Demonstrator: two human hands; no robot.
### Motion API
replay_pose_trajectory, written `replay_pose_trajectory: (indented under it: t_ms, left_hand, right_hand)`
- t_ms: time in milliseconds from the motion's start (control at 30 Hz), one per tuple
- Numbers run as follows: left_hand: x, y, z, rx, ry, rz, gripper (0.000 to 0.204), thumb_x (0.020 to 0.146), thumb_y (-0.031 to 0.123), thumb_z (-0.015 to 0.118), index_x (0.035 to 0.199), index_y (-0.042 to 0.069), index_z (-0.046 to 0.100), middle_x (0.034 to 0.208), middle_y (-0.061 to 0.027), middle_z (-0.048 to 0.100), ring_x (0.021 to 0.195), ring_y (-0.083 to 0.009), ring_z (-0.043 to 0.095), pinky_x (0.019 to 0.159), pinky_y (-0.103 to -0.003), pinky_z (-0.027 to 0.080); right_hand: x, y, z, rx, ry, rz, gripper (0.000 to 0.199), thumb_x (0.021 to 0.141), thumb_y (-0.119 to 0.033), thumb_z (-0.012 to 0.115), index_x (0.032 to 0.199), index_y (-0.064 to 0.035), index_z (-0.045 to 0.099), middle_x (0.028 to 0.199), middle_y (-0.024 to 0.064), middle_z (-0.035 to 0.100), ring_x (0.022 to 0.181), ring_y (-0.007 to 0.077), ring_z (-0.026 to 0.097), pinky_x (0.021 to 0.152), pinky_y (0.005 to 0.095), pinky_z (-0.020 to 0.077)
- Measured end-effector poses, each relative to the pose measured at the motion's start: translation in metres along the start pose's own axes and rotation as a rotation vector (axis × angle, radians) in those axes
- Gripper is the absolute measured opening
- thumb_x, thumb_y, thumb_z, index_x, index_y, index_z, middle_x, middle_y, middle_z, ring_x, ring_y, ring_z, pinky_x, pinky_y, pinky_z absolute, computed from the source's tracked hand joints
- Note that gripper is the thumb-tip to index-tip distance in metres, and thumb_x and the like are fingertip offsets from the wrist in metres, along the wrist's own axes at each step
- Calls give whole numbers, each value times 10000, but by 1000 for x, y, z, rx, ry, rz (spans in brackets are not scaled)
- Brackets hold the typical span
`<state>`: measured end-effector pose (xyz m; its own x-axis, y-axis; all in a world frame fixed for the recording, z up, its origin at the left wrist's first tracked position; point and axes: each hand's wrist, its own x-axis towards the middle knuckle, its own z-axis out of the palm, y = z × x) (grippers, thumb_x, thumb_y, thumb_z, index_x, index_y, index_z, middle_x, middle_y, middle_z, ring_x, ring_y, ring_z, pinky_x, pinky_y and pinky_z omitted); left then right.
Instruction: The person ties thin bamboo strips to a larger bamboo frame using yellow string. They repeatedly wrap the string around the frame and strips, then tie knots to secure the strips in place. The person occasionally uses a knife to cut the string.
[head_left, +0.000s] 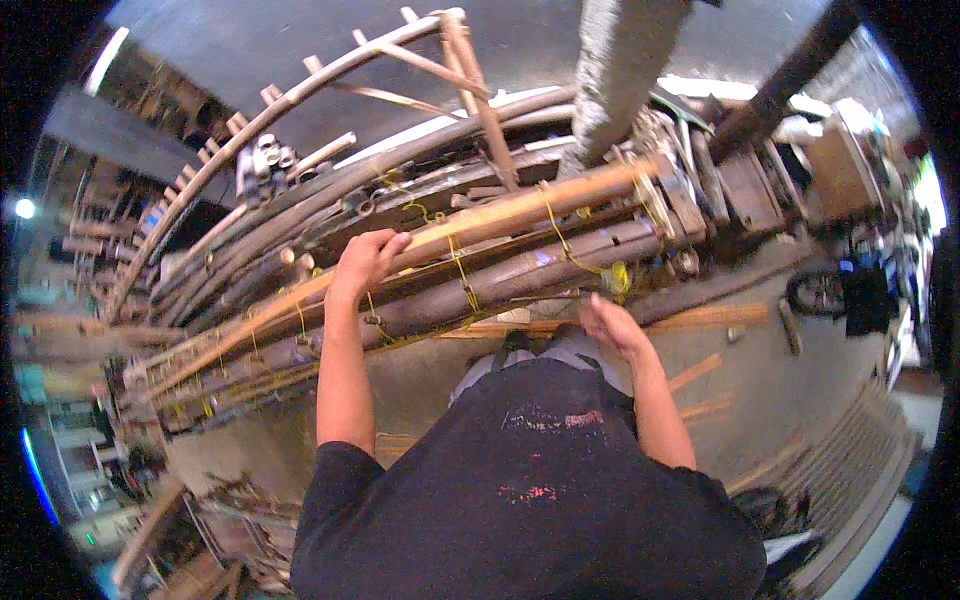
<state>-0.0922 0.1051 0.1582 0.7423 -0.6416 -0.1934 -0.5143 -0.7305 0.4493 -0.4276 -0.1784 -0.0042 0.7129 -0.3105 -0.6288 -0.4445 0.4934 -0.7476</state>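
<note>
A long, pale wooden strip (500,218) runs slantwise across the frame in front of me. My left hand (372,262) is closed over its upper edge, near the middle. Just below lies a dark brown pole (515,268), roughly parallel to the strip. Yellow cords (460,262) loop around strip and pole at several spots, with small pieces hanging in them. Near the pole's right end, a bunch of yellow cord (621,277) hangs loose. My right hand (612,325) is just below that bunch, slightly blurred, its fingers curled together; what they hold cannot be made out.
Long curved poles (300,205) are stacked behind the strip, with a curved wooden frame (330,72) above. A rough pale post (610,80) rises behind. Slats (700,318) lie on the floor at right, and a corrugated stack (835,480) stands at lower right.
</note>
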Motion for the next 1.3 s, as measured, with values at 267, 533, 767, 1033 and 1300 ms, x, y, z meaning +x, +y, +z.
replay_pose_trajectory:
  t_ms: [267,533,767,1033,1300]
  left_hand:
    - [-84,69,8,49,265,52,404,894,485,570,863,99,684,808,-160,677,812,-390,643,733,-494,504]
    - [-188,154,65,156,501,-191,335,874,454,586,977,142,652,911,-63,660,970,-237,612,954,-455,365]
    - [-285,221,221,-445,1076,-603,295,864,316,667,1002,55,666,1027,-139,621,976,-356,583,881,-457,449]
    - [-330,319,404,-1072,1014,-1025,326,952,333,573,1043,30,650,1026,-163,669,968,-281,638,854,-399,485]
    - [-294,393,504,-1343,1196,-1239,461,968,435,534,1148,13,583,1066,-137,633,1019,-258,586,882,-404,473]
  right_hand:
    - [-56,-143,-22,-745,134,-853,242,993,-178,496,1067,25,605,1000,101,630,965,204,612,853,322,474]
    - [-59,-159,23,-1227,-715,-837,264,967,-215,549,1130,-8,558,791,213,579,706,351,544,706,401,469]
    - [-3,-41,6,-1316,-1085,-500,265,1002,-250,517,980,10,563,758,67,532,670,150,477,605,305,418]
    - [-11,59,21,-1241,-1117,328,151,985,-206,510,961,-58,525,745,22,505,610,137,496,546,303,425]
    - [-68,169,7,-1149,-1241,356,144,965,-202,502,977,-59,501,727,60,515,600,179,514,552,336,457]
